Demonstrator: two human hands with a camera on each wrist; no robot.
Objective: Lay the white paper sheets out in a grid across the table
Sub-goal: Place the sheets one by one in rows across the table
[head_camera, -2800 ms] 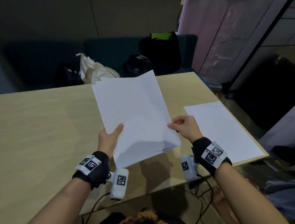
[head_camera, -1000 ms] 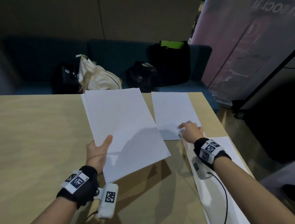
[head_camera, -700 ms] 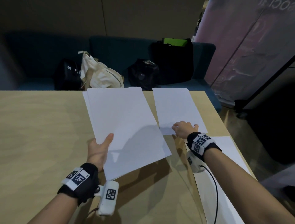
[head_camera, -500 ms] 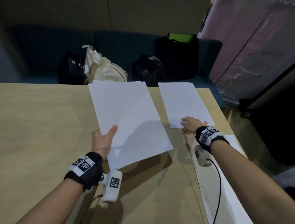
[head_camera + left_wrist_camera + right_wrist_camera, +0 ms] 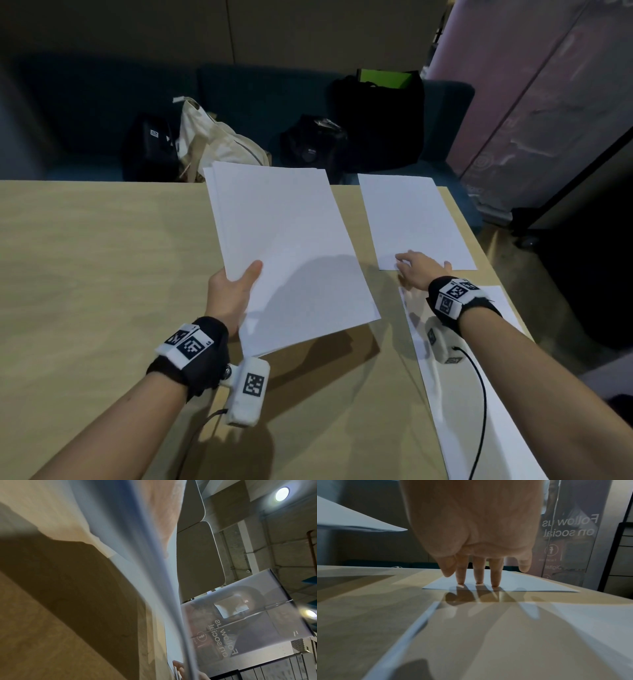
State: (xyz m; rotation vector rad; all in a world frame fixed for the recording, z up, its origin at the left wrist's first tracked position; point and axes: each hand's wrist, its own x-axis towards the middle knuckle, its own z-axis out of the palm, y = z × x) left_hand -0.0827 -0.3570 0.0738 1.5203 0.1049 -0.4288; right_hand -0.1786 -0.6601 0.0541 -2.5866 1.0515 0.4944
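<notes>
1. Left hand [image 5: 230, 297]: gripping a stack of white sheets [image 5: 291, 253] at its near left edge, thumb curled over the top face, fingers hidden underneath. Stack held off the table [image 5: 85, 274], tilted, fanning away from the hand toward the far edge and casting a dark shadow on the wood below. In the left wrist view, seen only as blurred sheet edges [image 5: 159, 588] running up the middle.

2. Right hand [image 5: 418, 270]: fingers straight and spread, nothing grasped. In the right wrist view, three fingertips [image 5: 478, 580] pressing down on the near edge of a single sheet [image 5: 513, 580]; thumb and little finger raised just clear of the paper.

3. Far sheet [image 5: 416, 222]: flat on the table, stretching forward from the right fingertips to the far right corner. Well to the right of the left hand, beside the held stack with a strip of bare wood between.

4. Near sheet [image 5: 479, 394]: flat on the table directly under the right wrist and forearm, along the right edge. Gap of bare wood between it and the far sheet, just behind the fingertips.

5. Wrist bands with printed markers [image 5: 187, 346]: one on each wrist, a white camera unit [image 5: 249, 390] hanging below the left one, cable trailing.

6. Beyond the table, past both hands: dark sofa [image 5: 257, 96] carrying a cream tote bag [image 5: 219, 144] and several black bags [image 5: 380, 116].
</notes>
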